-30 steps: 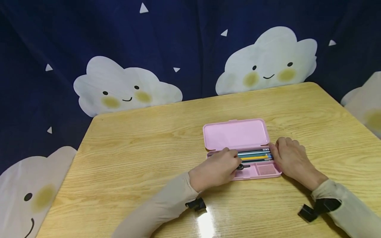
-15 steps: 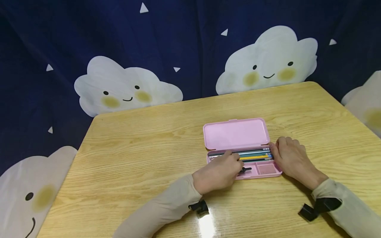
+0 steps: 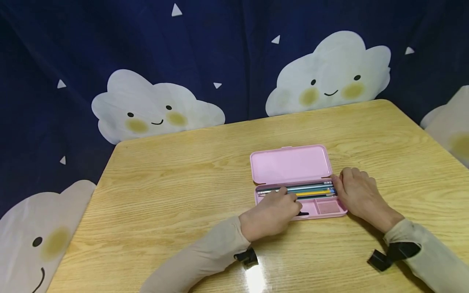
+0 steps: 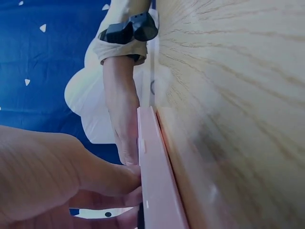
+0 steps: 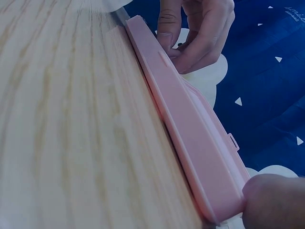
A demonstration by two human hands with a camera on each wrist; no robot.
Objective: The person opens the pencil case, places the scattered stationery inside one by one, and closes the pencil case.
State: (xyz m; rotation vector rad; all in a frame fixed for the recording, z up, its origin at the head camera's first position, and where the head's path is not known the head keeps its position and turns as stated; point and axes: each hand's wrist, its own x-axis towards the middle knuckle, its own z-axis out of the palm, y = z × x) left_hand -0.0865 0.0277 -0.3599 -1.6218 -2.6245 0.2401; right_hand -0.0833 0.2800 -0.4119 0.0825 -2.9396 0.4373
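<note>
A pink pencil case (image 3: 291, 165) lies on the table with its lid raised toward the back. Several pencils (image 3: 315, 192) sit side by side in its rear compartment. Over the front compartment, my left hand (image 3: 272, 211) pinches a black compass (image 3: 303, 213); most of it is hidden under the fingers, and only a dark tip shows. The right wrist view shows the left thumb and fingers (image 5: 202, 36) close together at the case's front rim. My right hand (image 3: 360, 193) holds the case's right end, its thumb (image 5: 271, 202) against the corner.
The wooden table (image 3: 183, 179) extends around the case on all sides. A small divided compartment (image 3: 328, 207) fills the case's front right. Behind the table hangs a dark blue curtain (image 3: 234, 53) with white clouds. Black cameras are strapped to both sleeves.
My left hand has shifted slightly right and toward the front of the case, bringing the compass lower into the front compartment. Less of the compass shows. The right hand stays in place.
</note>
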